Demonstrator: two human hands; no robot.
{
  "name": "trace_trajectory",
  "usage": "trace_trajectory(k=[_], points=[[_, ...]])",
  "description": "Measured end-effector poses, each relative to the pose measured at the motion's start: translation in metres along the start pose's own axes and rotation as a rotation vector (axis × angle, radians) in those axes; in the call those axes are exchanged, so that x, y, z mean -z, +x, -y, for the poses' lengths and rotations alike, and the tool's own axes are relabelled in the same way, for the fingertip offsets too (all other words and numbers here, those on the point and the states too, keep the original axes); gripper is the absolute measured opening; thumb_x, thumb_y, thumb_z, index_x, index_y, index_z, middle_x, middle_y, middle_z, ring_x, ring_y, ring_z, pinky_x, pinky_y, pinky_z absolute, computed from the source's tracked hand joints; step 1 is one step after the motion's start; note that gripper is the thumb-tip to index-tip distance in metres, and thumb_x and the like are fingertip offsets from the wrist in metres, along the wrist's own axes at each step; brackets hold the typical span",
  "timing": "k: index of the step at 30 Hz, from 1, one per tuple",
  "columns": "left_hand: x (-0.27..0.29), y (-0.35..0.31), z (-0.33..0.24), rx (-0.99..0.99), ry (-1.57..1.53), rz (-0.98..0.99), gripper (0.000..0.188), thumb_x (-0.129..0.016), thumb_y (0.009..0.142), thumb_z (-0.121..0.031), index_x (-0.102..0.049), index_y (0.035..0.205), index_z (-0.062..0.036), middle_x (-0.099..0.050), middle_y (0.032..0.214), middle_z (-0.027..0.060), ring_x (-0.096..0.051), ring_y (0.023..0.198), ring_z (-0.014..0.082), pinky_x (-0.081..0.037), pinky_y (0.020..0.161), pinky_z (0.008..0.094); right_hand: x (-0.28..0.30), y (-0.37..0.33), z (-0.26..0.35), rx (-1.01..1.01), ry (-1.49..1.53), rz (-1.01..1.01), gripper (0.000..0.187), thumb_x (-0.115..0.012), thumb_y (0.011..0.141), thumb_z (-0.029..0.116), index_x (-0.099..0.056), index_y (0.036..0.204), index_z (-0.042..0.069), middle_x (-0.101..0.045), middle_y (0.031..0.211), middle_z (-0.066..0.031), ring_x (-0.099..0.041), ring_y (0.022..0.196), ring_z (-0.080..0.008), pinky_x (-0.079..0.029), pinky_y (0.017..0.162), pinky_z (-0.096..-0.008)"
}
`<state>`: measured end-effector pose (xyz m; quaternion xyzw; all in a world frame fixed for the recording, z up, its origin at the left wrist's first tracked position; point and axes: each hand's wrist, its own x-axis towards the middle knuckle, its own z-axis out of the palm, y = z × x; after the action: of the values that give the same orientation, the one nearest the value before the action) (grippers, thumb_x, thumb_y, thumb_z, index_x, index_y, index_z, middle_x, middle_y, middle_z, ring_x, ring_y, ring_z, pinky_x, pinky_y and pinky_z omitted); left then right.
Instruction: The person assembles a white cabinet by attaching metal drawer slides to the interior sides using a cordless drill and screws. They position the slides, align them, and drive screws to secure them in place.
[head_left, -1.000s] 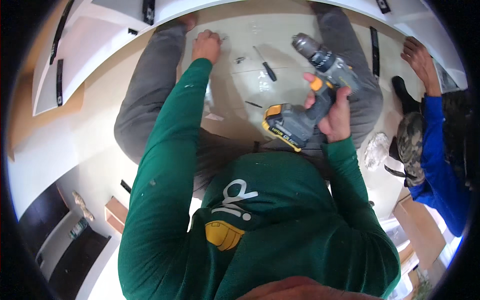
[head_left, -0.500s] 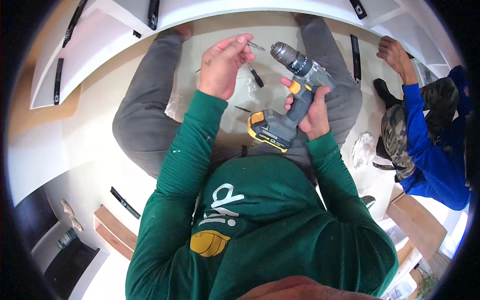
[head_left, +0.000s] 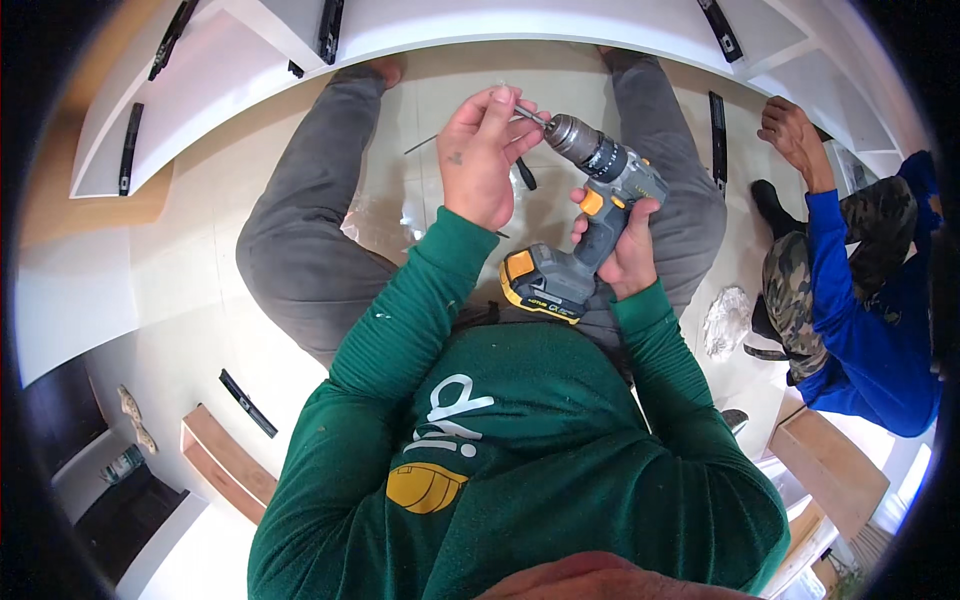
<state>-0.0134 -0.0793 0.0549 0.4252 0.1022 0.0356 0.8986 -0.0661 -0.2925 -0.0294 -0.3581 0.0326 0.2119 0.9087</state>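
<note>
My left hand (head_left: 484, 158) pinches a slim metal driver bit (head_left: 530, 115) between thumb and fingers. The bit's far end meets the chuck of a grey and black cordless drill (head_left: 604, 158); how deep it sits in the chuck I cannot tell. Wrapped around the drill's handle is my right hand (head_left: 630, 247), palm up, with the yellow-trimmed battery (head_left: 548, 285) toward my body and the chuck pointing up and left. Partly behind my left hand, a black-handled screwdriver (head_left: 526, 175) lies on the floor between my legs.
A white cabinet frame (head_left: 520, 30) with black drawer slides (head_left: 330, 30) spans the far side. Another slide (head_left: 718, 140) lies by my right leg, one (head_left: 248, 402) at left near a wooden drawer part (head_left: 225, 460). A person in blue sleeves (head_left: 865, 310) sits at right. Crumpled plastic (head_left: 727, 322) lies between us.
My left hand has moved right and slightly down, bringing the bit from a gap in front of the chuck up to it. The drill has shifted slightly down.
</note>
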Motion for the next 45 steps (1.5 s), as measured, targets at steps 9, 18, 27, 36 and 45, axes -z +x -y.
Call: trace_trajectory(k=[9,18,27,36,45], points=[[0.011,0.009,0.015,-0.004,-0.020,-0.031,0.029,-0.056,0.106,-0.033,-0.055,0.115,-0.0055,-0.061,0.095,0.0063,-0.066,0.090,0.0222,-0.053,0.084,0.0359,0.001,0.000,-0.003,-0.030,0.074,0.006,0.084,-0.049,0.093,0.071,-0.049,0.140,0.001,-0.068,0.122,-0.0174,-0.069,0.080,-0.0222,-0.060,0.072,-0.0407],[-0.009,-0.008,0.043,0.131,0.187,0.205,0.040,-0.061,0.101,-0.045,-0.058,0.120,-0.0101,-0.054,0.098,0.0003,-0.049,0.079,0.0094,-0.044,0.074,0.0279,-0.029,-0.008,0.010,-0.042,-0.080,-0.152,0.049,-0.063,0.096,0.023,-0.050,0.137,0.000,-0.069,0.113,-0.0178,-0.066,0.072,-0.0218,-0.059,0.068,-0.0370],[-0.023,-0.010,0.054,0.234,-0.065,0.092,0.030,-0.066,0.096,-0.038,-0.055,0.110,-0.0148,-0.058,0.091,0.0033,-0.061,0.066,0.0168,-0.038,0.037,0.0271,-0.028,-0.010,0.002,-0.010,-0.062,0.011,0.031,-0.067,0.089,0.006,-0.060,0.118,-0.003,-0.068,0.101,-0.0131,-0.065,0.071,-0.0196,-0.057,0.066,-0.0369],[-0.026,-0.022,0.038,0.317,-0.036,0.077,0.032,-0.069,0.092,-0.035,-0.054,0.109,-0.0117,-0.057,0.088,0.0049,-0.061,0.063,0.0184,-0.042,0.034,0.0317,-0.031,-0.011,0.000,-0.018,-0.094,0.039,0.027,-0.069,0.087,0.009,-0.061,0.110,-0.004,-0.065,0.091,-0.0103,-0.064,0.069,-0.0181,-0.055,0.065,-0.0354],[-0.019,-0.017,0.045,0.260,-0.089,0.042,0.026,-0.070,0.092,-0.028,-0.057,0.107,-0.0103,-0.056,0.090,0.0025,-0.059,0.080,0.0144,-0.047,0.059,0.0311,-0.030,-0.008,-0.003,-0.039,-0.069,0.000,0.024,-0.068,0.087,0.004,-0.064,0.110,-0.002,-0.069,0.094,-0.0113,-0.065,0.068,-0.0193,-0.056,0.063,-0.0373]])
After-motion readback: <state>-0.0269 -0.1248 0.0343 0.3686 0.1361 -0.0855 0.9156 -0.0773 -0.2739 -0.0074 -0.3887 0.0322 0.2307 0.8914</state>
